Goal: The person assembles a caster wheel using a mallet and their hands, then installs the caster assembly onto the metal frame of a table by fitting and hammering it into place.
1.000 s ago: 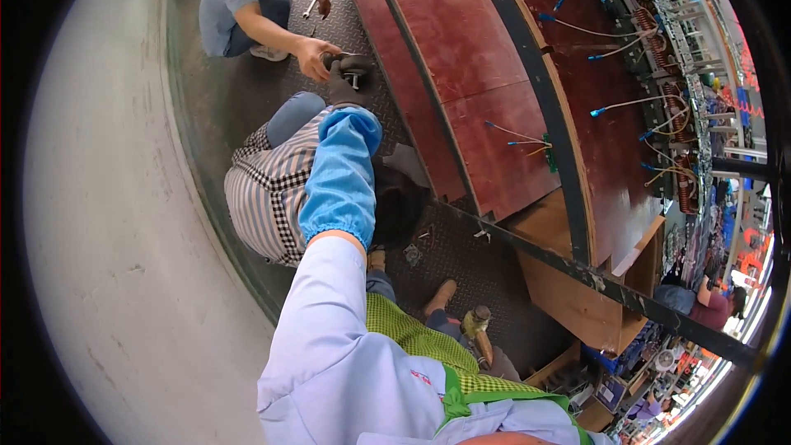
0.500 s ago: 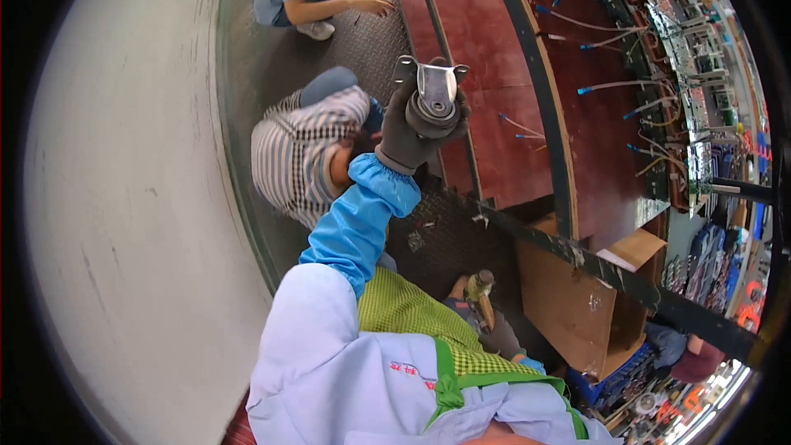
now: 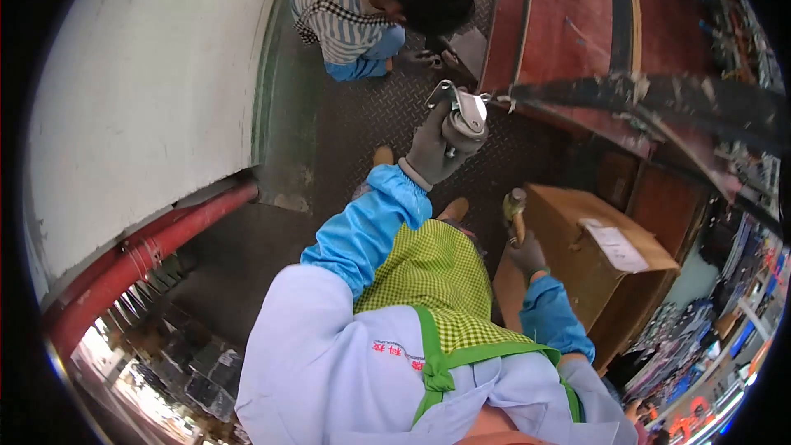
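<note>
I observe on the head view that the left hand [image 3: 434, 147], in a dark grey glove, grips a caster [image 3: 466, 125], its metal bracket turned away from the body. I find the right hand [image 3: 527, 254], likewise gloved, closed around the wooden handle of a hammer [image 3: 517, 213], its head pointing away from the wearer. Just beside the hammer is a cardboard box [image 3: 564, 235] bearing a white label [image 3: 616, 245]. Farther out, a co-worker [image 3: 353, 4] in a striped top crouches, head bowed, near reddish boards [image 3: 568, 8]. I record a red pipe [image 3: 156, 249] by the pale wall [image 3: 148, 91] at left.
</note>
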### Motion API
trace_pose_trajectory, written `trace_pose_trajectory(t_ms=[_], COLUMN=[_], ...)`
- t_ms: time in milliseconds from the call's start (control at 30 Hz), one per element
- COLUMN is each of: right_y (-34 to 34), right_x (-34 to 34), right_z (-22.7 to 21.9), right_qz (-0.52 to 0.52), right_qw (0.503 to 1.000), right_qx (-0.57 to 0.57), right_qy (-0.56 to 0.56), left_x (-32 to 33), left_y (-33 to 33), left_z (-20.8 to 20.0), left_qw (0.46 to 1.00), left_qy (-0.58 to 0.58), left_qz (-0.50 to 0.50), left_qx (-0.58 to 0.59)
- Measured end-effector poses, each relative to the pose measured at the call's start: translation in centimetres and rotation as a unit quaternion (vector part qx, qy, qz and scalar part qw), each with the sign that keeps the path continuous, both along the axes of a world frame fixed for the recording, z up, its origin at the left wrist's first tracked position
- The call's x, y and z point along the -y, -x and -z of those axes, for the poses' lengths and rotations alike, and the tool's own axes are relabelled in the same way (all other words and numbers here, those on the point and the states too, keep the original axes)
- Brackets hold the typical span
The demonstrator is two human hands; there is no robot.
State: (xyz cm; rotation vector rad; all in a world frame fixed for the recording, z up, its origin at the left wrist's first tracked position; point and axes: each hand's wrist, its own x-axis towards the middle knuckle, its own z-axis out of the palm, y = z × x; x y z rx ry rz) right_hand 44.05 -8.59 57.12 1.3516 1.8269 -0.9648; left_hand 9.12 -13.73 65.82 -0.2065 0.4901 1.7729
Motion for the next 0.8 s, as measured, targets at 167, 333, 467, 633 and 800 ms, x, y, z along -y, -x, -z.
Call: trace_pose_trajectory(t_ms=[167,333,467,633,800], right_y=[-0.2,1.1,1.3,-1.1,0.2], right_x=[-0.2,0.0,-0.9,-0.4,1.7], right_z=[9.0,21.2,29.9,36.7,35.5], right_qz=[0.023,0.000,-0.096,-0.147,-0.176], right_qw=[0.999,0.997,0.977,0.954,0.944], right_qx=[0.026,0.033,0.064,0.133,0.197], right_qy=[-0.035,-0.076,-0.180,-0.226,-0.199], left_x=[2.4,4.9,4.2,4.2,4.4], left_y=[-3.5,-3.6,-4.3,-3.9,-5.5], left_z=[12.3,25.0,35.7,42.9,46.9], left_qw=[0.998,0.994,0.995,0.984,0.953], left_qy=[-0.022,0.096,0.080,0.022,0.110], left_qz=[-0.002,0.041,0.026,0.036,0.023], left_qx=[0.061,0.044,-0.063,0.174,-0.282])
